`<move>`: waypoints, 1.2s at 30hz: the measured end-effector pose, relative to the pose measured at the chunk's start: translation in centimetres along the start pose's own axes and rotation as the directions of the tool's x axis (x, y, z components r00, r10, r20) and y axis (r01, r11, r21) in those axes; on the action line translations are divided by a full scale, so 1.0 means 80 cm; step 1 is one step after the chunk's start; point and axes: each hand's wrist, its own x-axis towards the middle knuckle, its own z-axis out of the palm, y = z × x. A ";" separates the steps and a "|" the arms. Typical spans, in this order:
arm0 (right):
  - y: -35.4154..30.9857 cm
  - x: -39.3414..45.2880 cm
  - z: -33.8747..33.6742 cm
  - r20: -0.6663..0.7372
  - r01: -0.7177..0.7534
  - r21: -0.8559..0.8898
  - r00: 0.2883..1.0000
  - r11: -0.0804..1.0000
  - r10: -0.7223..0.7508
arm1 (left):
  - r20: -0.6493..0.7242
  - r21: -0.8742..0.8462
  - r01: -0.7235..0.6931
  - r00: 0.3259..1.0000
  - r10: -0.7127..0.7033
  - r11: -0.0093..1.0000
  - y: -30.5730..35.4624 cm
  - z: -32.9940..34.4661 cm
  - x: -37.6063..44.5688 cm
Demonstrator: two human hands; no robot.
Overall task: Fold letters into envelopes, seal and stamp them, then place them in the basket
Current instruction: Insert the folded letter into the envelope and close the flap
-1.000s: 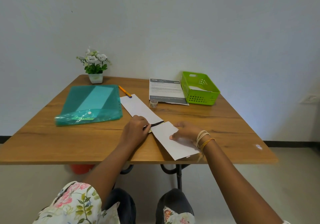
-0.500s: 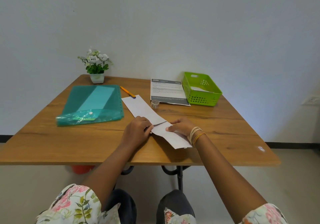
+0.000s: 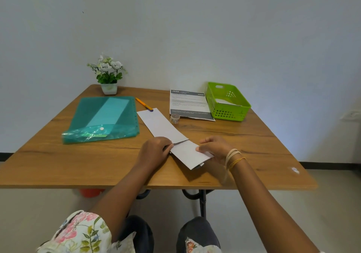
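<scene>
Hands meet over the middle of the table point(image 3: 58, 164), toward its near edge, and we see both of them on the white paper there. Our left hand point(image 3: 154, 152) lies knuckles up with its fingers curled at the mouth of the long white envelope point(image 3: 162, 124), pinching it where the folded letter point(image 3: 188, 154) enters. Our right hand point(image 3: 215, 148) pinches the letter's near end between thumb and fingers; thread bracelets point(image 3: 233, 158) circle that wrist. The envelope runs diagonally from the hands toward the far left, and its far end touches the tip of an orange pen point(image 3: 143, 104). Just beside the envelope's right edge stands a small roll of tape point(image 3: 174, 118), touching the near edge of a printed sheet point(image 3: 189, 104). At the far right corner sits the green basket point(image 3: 228, 114), with something white inside it. On the left side lies a teal plastic folder point(image 3: 105, 118), and behind it, at the far left corner, a small potted plant point(image 3: 108, 75) with white flowers.
</scene>
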 end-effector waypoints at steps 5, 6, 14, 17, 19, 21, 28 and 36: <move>-0.020 0.015 0.031 -0.090 0.024 0.099 0.996 0.995 -0.015 | 0.022 -0.007 -0.026 0.999 0.027 1.000 -0.005 -0.001 0.001; -0.021 0.020 0.036 -0.103 0.040 0.078 0.994 0.996 -0.032 | 0.021 -0.008 -0.030 0.999 0.030 1.000 -0.004 -0.001 0.001; -0.014 0.022 0.049 0.047 0.165 0.022 0.985 0.986 -0.166 | -0.001 -0.006 0.018 1.000 -0.018 1.000 -0.003 0.000 0.003; -0.012 0.014 0.033 0.230 0.322 -0.374 0.941 0.870 -0.250 | -0.026 0.006 0.049 0.998 -0.049 0.999 -0.005 0.000 0.006; -0.009 0.011 0.033 0.226 0.404 -0.580 0.914 0.707 -0.338 | -0.031 0.008 0.056 0.998 -0.056 0.998 -0.004 0.000 0.006; -0.002 0.014 0.035 0.152 0.434 -0.578 0.889 0.691 -0.431 | -0.027 0.000 0.062 0.998 -0.062 0.998 -0.002 0.002 0.005; 0.001 0.020 0.043 0.038 0.545 -0.617 0.741 0.567 -0.670 | -0.031 -0.024 0.051 0.998 -0.052 0.998 -0.001 0.001 0.004; 0.000 0.028 0.062 0.070 0.497 -0.777 0.678 0.386 -0.731 | -0.063 -0.079 -0.018 0.998 0.013 0.997 -0.002 -0.006 0.006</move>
